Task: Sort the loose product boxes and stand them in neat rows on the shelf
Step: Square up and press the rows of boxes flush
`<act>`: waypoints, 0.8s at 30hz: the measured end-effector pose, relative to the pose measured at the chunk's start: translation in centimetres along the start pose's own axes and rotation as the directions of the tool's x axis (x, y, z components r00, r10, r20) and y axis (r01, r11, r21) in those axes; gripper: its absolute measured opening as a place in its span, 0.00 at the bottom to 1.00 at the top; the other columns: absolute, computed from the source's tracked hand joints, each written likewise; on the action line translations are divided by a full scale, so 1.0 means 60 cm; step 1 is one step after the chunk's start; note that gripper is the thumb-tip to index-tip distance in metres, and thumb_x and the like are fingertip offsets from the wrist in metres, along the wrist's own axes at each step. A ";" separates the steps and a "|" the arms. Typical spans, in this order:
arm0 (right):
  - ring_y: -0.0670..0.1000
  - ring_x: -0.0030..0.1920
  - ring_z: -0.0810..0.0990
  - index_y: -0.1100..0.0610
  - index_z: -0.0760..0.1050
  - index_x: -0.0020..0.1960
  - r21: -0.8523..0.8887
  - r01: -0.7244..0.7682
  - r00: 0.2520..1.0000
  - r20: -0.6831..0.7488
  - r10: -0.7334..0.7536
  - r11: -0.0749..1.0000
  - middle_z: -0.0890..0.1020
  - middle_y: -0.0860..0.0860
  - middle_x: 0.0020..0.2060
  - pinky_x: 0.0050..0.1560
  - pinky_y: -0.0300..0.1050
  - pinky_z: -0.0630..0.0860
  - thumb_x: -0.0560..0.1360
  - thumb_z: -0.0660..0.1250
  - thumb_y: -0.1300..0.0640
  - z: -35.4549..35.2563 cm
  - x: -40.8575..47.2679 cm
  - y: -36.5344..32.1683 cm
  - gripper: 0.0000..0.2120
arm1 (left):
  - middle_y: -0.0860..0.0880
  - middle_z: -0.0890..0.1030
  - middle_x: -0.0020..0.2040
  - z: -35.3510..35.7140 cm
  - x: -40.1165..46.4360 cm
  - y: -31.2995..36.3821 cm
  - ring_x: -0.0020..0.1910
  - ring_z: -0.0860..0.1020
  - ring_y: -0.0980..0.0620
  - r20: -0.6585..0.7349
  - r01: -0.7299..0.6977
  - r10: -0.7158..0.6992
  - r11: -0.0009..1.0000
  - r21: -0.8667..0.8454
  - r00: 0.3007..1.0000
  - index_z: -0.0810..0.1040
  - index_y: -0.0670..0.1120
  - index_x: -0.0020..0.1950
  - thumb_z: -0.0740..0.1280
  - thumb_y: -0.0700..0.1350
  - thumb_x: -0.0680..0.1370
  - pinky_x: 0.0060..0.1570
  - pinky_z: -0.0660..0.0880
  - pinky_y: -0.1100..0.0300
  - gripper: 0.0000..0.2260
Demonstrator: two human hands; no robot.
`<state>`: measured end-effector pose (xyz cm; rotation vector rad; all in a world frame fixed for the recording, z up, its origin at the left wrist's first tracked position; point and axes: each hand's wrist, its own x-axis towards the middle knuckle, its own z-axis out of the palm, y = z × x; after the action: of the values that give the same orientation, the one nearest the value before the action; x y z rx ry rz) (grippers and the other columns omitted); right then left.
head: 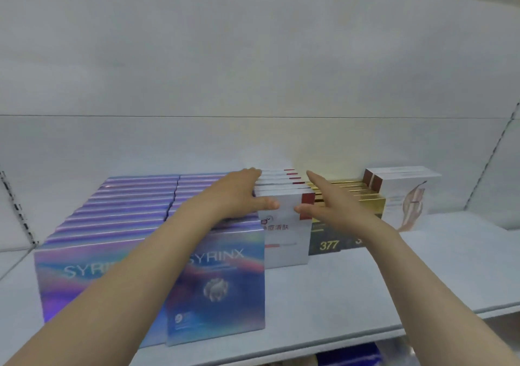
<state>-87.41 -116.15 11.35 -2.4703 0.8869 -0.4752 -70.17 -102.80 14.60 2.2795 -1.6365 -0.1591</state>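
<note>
A row of white boxes with dark red corners point(287, 241) stands upright in the middle of the white shelf point(365, 287). My left hand point(242, 194) lies flat against the row's left side, thumb across the front box. My right hand point(329, 199) presses with straight fingers on the row's right side, thumb on the front face. Two rows of iridescent purple-blue SYRINX boxes point(222, 289) stand to the left. Gold and dark boxes marked 377 point(329, 241) stand to the right, partly hidden by my right forearm. White boxes with a pink figure point(408, 196) stand at the far right.
The shelf's back panel point(253, 140) rises behind the rows. Perforated uprights point(17, 205) flank the shelf at both sides. Bare shelf surface lies in front of the white and gold rows. A blue item point(349, 356) shows on the shelf below.
</note>
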 end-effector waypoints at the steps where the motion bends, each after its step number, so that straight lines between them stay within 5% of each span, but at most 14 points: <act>1: 0.50 0.71 0.67 0.47 0.54 0.79 0.009 0.024 1.000 0.019 -0.024 1.000 0.66 0.45 0.75 0.66 0.49 0.68 0.75 0.71 0.45 0.001 0.010 0.004 0.39 | 0.49 0.64 0.76 0.002 0.011 0.008 0.72 0.65 0.49 0.015 0.019 -0.019 0.999 0.031 1.000 0.58 0.48 0.78 0.68 0.63 0.74 0.68 0.63 0.55 0.39; 3: 0.50 0.68 0.69 0.45 0.58 0.76 -0.016 0.078 0.995 0.060 -0.077 0.997 0.71 0.45 0.71 0.68 0.49 0.66 0.73 0.72 0.42 0.003 0.030 0.014 0.37 | 0.49 0.63 0.76 0.006 0.030 0.018 0.73 0.63 0.49 0.034 0.049 -0.051 0.996 0.071 0.998 0.56 0.47 0.78 0.69 0.62 0.73 0.68 0.62 0.56 0.41; 7: 0.52 0.75 0.60 0.46 0.55 0.77 -0.095 0.172 0.979 0.128 -0.160 0.980 0.68 0.44 0.73 0.78 0.55 0.46 0.75 0.68 0.40 0.001 0.055 0.030 0.36 | 0.49 0.67 0.73 0.013 0.047 0.024 0.69 0.67 0.49 0.070 0.120 -0.128 0.986 0.112 0.989 0.61 0.48 0.75 0.70 0.63 0.72 0.63 0.65 0.57 0.38; 11: 0.51 0.72 0.66 0.46 0.58 0.75 -0.101 0.257 0.964 0.095 -0.248 0.961 0.72 0.43 0.70 0.78 0.56 0.49 0.74 0.69 0.39 0.006 0.067 0.042 0.34 | 0.48 0.64 0.75 0.016 0.047 0.030 0.72 0.65 0.49 0.074 0.138 -0.150 0.980 0.145 0.986 0.61 0.47 0.75 0.68 0.62 0.74 0.69 0.63 0.54 0.36; 15: 0.51 0.72 0.65 0.46 0.55 0.77 -0.051 0.277 0.958 0.089 -0.272 0.960 0.69 0.44 0.72 0.77 0.56 0.52 0.74 0.69 0.40 0.014 0.074 0.052 0.37 | 0.51 0.47 0.80 0.022 0.047 0.036 0.78 0.49 0.52 0.103 0.166 -0.188 0.967 0.192 0.977 0.47 0.48 0.80 0.66 0.63 0.75 0.75 0.50 0.55 0.43; 18: 0.52 0.72 0.67 0.42 0.52 0.77 0.063 0.271 0.956 0.100 -0.277 0.960 0.68 0.43 0.73 0.74 0.59 0.60 0.74 0.69 0.40 0.020 0.070 0.056 0.38 | 0.51 0.45 0.80 0.024 0.050 0.036 0.78 0.47 0.53 0.109 0.160 -0.185 0.966 0.203 0.977 0.46 0.48 0.80 0.66 0.62 0.75 0.74 0.49 0.56 0.43; 21: 0.49 0.70 0.70 0.41 0.57 0.76 0.187 0.238 0.961 0.097 -0.258 0.953 0.70 0.42 0.71 0.72 0.59 0.64 0.78 0.55 0.34 0.023 0.072 0.057 0.28 | 0.50 0.47 0.80 0.023 0.056 0.035 0.79 0.48 0.53 0.097 0.144 -0.171 0.961 0.235 0.981 0.48 0.47 0.80 0.67 0.62 0.75 0.74 0.50 0.57 0.43; 24: 0.52 0.70 0.70 0.45 0.62 0.75 0.163 0.168 0.981 0.073 -0.182 0.972 0.73 0.46 0.70 0.73 0.61 0.60 0.83 0.49 0.40 0.020 0.075 0.049 0.23 | 0.50 0.48 0.80 0.025 0.061 0.035 0.78 0.50 0.52 0.100 0.141 -0.173 0.954 0.266 0.980 0.48 0.47 0.80 0.66 0.63 0.75 0.74 0.51 0.57 0.43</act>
<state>-85.02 -120.74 9.50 -2.4148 0.5763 -0.4732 -71.25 -107.10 14.21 2.6472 -1.6152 -0.1315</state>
